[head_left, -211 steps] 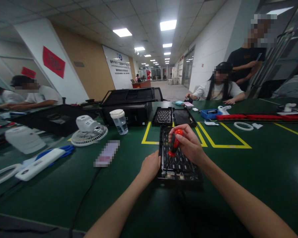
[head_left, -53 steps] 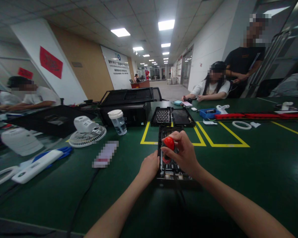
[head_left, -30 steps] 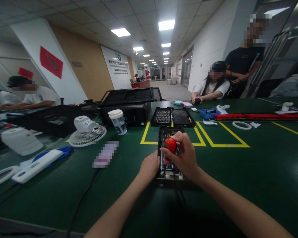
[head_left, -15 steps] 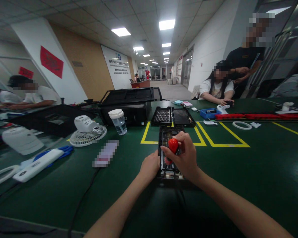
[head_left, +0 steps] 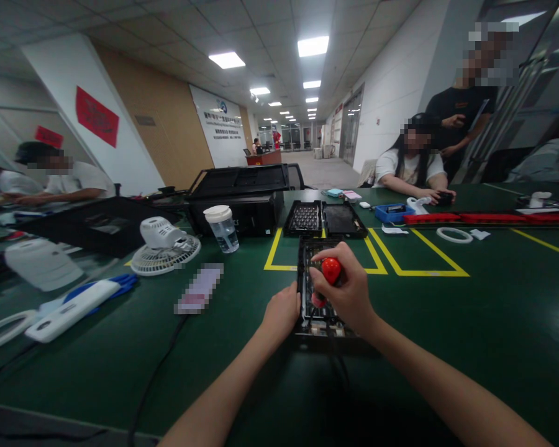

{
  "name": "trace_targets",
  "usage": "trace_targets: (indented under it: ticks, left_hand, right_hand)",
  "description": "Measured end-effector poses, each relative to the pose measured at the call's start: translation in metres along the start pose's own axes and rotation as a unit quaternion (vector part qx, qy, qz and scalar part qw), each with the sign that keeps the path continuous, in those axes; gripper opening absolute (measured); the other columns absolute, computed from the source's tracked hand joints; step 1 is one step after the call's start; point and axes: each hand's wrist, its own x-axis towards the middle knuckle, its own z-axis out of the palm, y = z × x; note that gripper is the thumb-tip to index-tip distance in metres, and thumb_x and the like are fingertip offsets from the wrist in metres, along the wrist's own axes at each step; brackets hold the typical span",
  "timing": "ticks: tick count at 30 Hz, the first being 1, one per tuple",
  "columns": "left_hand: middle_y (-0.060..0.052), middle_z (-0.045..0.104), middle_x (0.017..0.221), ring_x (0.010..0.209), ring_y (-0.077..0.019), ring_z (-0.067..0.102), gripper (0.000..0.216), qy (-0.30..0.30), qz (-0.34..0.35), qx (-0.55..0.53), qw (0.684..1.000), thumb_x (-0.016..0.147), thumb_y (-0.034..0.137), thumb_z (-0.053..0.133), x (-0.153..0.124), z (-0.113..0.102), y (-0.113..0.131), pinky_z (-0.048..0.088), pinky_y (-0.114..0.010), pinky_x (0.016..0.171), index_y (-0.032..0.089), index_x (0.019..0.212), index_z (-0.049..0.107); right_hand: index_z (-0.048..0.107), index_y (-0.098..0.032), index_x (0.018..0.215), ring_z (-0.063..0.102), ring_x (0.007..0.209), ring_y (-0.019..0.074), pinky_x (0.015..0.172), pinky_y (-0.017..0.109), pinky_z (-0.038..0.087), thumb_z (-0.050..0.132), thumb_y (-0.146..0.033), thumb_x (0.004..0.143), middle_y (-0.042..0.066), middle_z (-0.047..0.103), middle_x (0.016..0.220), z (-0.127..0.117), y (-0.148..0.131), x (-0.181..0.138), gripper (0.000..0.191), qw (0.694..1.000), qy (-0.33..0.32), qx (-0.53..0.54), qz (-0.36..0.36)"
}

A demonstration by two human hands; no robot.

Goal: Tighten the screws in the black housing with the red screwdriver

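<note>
Exposure dim overall; light comes from rectangular ceiling panels [head_left: 313, 46], burnt out to white. Red screwdriver handle [head_left: 330, 270] carries small glossy highlights; desk [head_left: 447, 323] is dark green, sinking to near-black below the black case [head_left: 313, 313], faint sheen at far right. Wide-angle distortion stretches and tilts forms toward the edges, detail soft there.

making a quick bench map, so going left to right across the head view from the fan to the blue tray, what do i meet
Fan, cup, left hand, screwdriver, blue tray.
</note>
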Motion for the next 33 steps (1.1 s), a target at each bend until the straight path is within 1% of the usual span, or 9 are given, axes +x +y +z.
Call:
trace_targets:
  ticks: [3, 6, 9, 12, 15, 18, 20, 27, 33]
  left_hand:
    - [-0.006, 0.061, 0.092, 0.083, -0.0179, 0.059, 0.025, 0.007, -0.005, 0.007, 1.000, 0.088, 0.029, 0.025, 0.000, 0.001, -0.001, 0.042, -0.027, 0.071, 0.020, 0.102, 0.045]
    - [-0.006, 0.061, 0.093, 0.085, -0.0178, 0.059, 0.025, 0.005, -0.009, 0.009, 1.000, 0.088, 0.028, 0.027, 0.000, 0.001, -0.001, 0.042, -0.027, 0.072, 0.021, 0.106, 0.043]
    - [-0.006, 0.061, 0.092, 0.084, -0.0179, 0.059, 0.026, -0.009, -0.011, 0.014, 1.000, 0.088, 0.028, 0.024, -0.001, -0.002, 0.001, 0.042, -0.028, 0.072, 0.020, 0.104, 0.044]
    - [-0.006, 0.061, 0.092, 0.081, -0.0176, 0.059, 0.027, -0.019, -0.015, 0.020, 1.000, 0.089, 0.029, 0.023, -0.002, -0.006, 0.004, 0.042, -0.027, 0.070, 0.019, 0.100, 0.046]
    - [-0.007, 0.060, 0.094, 0.082, -0.0168, 0.059, 0.028, -0.022, -0.014, 0.018, 1.000, 0.089, 0.028, 0.023, -0.003, -0.009, 0.005, 0.042, -0.026, 0.071, 0.019, 0.100, 0.046]
    - [-0.007, 0.060, 0.094, 0.083, -0.0168, 0.059, 0.028, -0.015, -0.005, 0.014, 1.000, 0.089, 0.029, 0.022, -0.002, -0.009, 0.004, 0.042, -0.026, 0.071, 0.018, 0.100, 0.046]
    - [-0.007, 0.061, 0.093, 0.081, -0.0168, 0.059, 0.029, -0.006, 0.002, 0.010, 1.000, 0.089, 0.029, 0.022, -0.002, -0.007, 0.003, 0.042, -0.026, 0.070, 0.019, 0.099, 0.046]
    - [-0.008, 0.060, 0.095, 0.083, -0.0167, 0.059, 0.027, -0.016, -0.008, 0.006, 1.000, 0.088, 0.026, 0.024, -0.001, -0.005, 0.002, 0.042, -0.026, 0.072, 0.018, 0.101, 0.047]
    - [-0.008, 0.061, 0.094, 0.086, -0.0181, 0.059, 0.029, -0.018, -0.015, -0.012, 1.000, 0.088, 0.030, 0.025, 0.001, -0.004, 0.001, 0.042, -0.028, 0.075, 0.018, 0.103, 0.047]
  right_hand:
    - [0.053, -0.018, 0.085, 0.051, 0.066, 0.0132, 0.062, 0.029, 0.044, 0.053, -0.018, 0.077, 0.001, 0.050, 0.075, 0.001, 0.004, 0.002, 0.008, 0.994, -0.034, 0.092, 0.054]
    - [0.048, -0.019, 0.091, 0.054, 0.057, 0.0111, 0.047, 0.023, 0.044, 0.050, -0.024, 0.080, 0.000, 0.052, 0.072, 0.003, 0.006, 0.005, 0.012, 0.964, -0.099, 0.219, 0.112]
    - [0.047, -0.018, 0.092, 0.054, 0.055, 0.0094, 0.045, 0.020, 0.045, 0.054, -0.026, 0.079, 0.000, 0.053, 0.076, 0.005, 0.008, 0.009, 0.016, 0.942, -0.133, 0.285, 0.119]
    - [0.048, -0.019, 0.092, 0.049, 0.049, 0.0075, 0.043, 0.019, 0.043, 0.056, -0.025, 0.078, -0.004, 0.049, 0.064, 0.008, 0.012, 0.012, 0.018, 0.927, -0.155, 0.317, 0.126]
    - [0.049, -0.017, 0.093, 0.048, 0.049, 0.0082, 0.041, 0.019, 0.041, 0.046, -0.028, 0.082, -0.002, 0.049, 0.065, 0.010, 0.016, 0.015, 0.016, 0.895, -0.176, 0.387, 0.133]
    - [0.048, -0.016, 0.098, 0.050, 0.055, 0.0110, 0.042, 0.021, 0.041, 0.032, -0.029, 0.084, 0.003, 0.050, 0.075, 0.011, 0.018, 0.016, 0.025, 0.852, -0.199, 0.464, 0.141]
    - [0.045, -0.017, 0.104, 0.050, 0.057, 0.0122, 0.043, 0.023, 0.043, 0.031, -0.027, 0.084, 0.003, 0.049, 0.078, 0.011, 0.018, 0.017, 0.027, 0.837, -0.206, 0.487, 0.143]
    - [0.044, -0.018, 0.100, 0.050, 0.064, 0.0124, 0.055, 0.026, 0.045, 0.039, -0.029, 0.085, 0.004, 0.050, 0.082, 0.008, 0.017, 0.020, 0.019, 0.827, -0.244, 0.486, 0.143]
    - [0.044, -0.019, 0.102, 0.051, 0.068, 0.0123, 0.057, 0.025, 0.045, 0.045, -0.028, 0.085, 0.003, 0.050, 0.083, 0.008, 0.018, 0.019, 0.020, 0.831, -0.260, 0.473, 0.135]
